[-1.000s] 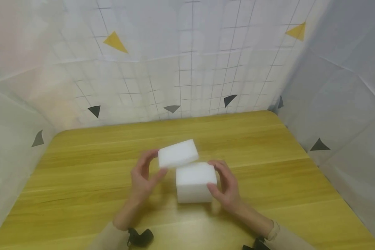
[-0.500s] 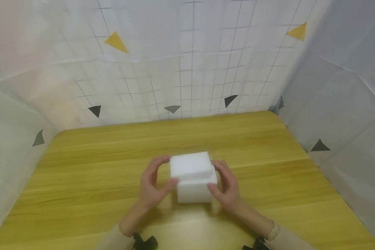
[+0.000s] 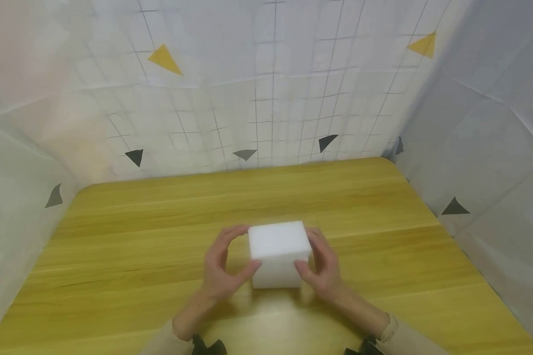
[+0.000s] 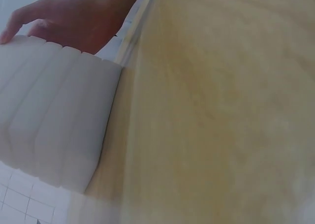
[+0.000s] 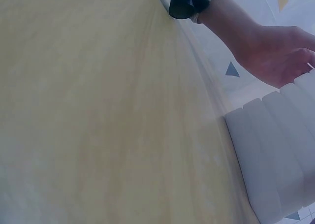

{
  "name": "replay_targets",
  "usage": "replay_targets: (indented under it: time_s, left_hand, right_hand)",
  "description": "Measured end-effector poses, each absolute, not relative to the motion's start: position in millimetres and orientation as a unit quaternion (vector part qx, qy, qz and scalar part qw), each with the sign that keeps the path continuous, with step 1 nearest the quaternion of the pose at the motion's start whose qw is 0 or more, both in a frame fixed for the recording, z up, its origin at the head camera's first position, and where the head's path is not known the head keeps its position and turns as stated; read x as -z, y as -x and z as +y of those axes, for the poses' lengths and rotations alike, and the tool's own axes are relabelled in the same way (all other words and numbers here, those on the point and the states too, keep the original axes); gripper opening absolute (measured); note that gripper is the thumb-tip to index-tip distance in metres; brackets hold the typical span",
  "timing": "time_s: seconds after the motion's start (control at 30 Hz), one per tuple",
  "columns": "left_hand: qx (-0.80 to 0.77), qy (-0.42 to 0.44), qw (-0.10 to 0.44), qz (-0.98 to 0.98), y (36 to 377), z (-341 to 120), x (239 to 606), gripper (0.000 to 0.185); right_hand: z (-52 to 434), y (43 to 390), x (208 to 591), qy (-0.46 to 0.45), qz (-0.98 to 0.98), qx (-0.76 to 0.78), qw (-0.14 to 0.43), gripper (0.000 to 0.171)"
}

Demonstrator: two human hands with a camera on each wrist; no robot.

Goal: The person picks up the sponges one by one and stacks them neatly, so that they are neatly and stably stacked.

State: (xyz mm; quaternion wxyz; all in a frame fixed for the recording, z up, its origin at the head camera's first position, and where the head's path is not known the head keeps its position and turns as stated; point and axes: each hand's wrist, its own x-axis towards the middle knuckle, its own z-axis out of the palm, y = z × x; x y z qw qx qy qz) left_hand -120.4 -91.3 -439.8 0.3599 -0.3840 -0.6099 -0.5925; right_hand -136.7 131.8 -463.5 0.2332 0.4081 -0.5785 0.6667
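A stack of several white sponge-like slabs (image 4: 59,115) with rounded edges stands on the table. In the head view, the top slab (image 3: 279,238) lies nearly aligned over the ones below. My left hand (image 3: 222,268) pinches this slab at its left end, thumb in front and fingers behind. From the right, my right hand (image 3: 322,268) holds the stack, thumb on the front face and fingers at the back. The wrist views show the layers side-on; a hand reaches the upper layers in each. Fingertips behind the stack are hidden in the head view.
The wood-grain table (image 3: 137,236) spreads around the stack. White sheeting (image 3: 231,113) with grid lines and coloured triangles rises behind it and at both sides. A black device (image 5: 187,2) sits at a wrist in the right wrist view.
My left hand has brought the top slab rightward and toward me, from beside and behind the stack to over it. It has straightened above the others. The right hand stays in place.
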Motion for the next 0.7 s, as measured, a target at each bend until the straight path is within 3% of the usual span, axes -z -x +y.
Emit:
replay_targets:
  time_s: [0.7]
  left_hand:
    - [0.597, 0.369, 0.349, -0.621, 118, -94, 446, 0.059]
  right_hand:
    - [130, 141, 474, -0.437, -0.58, -0.636, 0.262, 0.064]
